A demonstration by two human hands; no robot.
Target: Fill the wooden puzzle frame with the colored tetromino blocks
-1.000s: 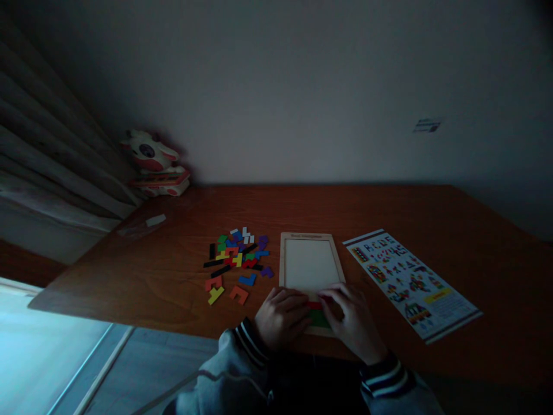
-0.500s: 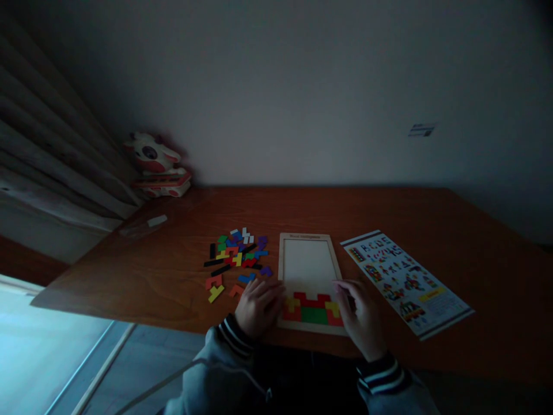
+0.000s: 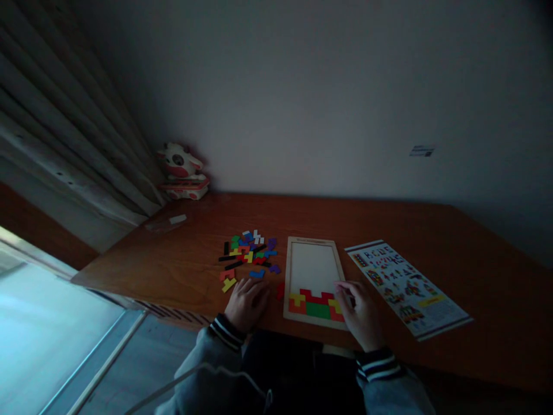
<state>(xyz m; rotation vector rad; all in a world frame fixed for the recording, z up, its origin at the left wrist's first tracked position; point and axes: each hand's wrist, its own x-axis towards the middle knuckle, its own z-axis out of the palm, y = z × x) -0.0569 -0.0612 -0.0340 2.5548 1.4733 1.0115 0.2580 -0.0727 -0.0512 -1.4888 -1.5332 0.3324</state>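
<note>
My left hand (image 3: pixel 247 304) lies low over the table, fingers spread forward beside the loose puzzle pieces; whatever is under the fingers is hidden. A blue piece (image 3: pixel 257 274) sits just beyond its fingertips, and a red piece (image 3: pixel 280 291) lies between this hand and the tray. At the right rim of the wooden puzzle tray (image 3: pixel 287 271), my right hand (image 3: pixel 360 314) is loosely curled, thumb apart from the fingers, with nothing visible in it. Along the tray's near end fit red, yellow, orange and green pieces, including a green block (image 3: pixel 317 310) in the middle.
Several coloured pieces (image 3: pixel 249 257) are heaped left of the tray. A printed pattern sheet (image 3: pixel 410 288) lies at the right. On the table's far left corner stands a cow-shaped toy (image 3: pixel 184 173) by the curtain (image 3: pixel 86 132), with clear plastic (image 3: pixel 162 226) before it.
My left hand has moved left, off the tray's edge to the loose pieces, uncovering the red piece by the tray. My right hand stays at the right rim. The view has shifted slightly.
</note>
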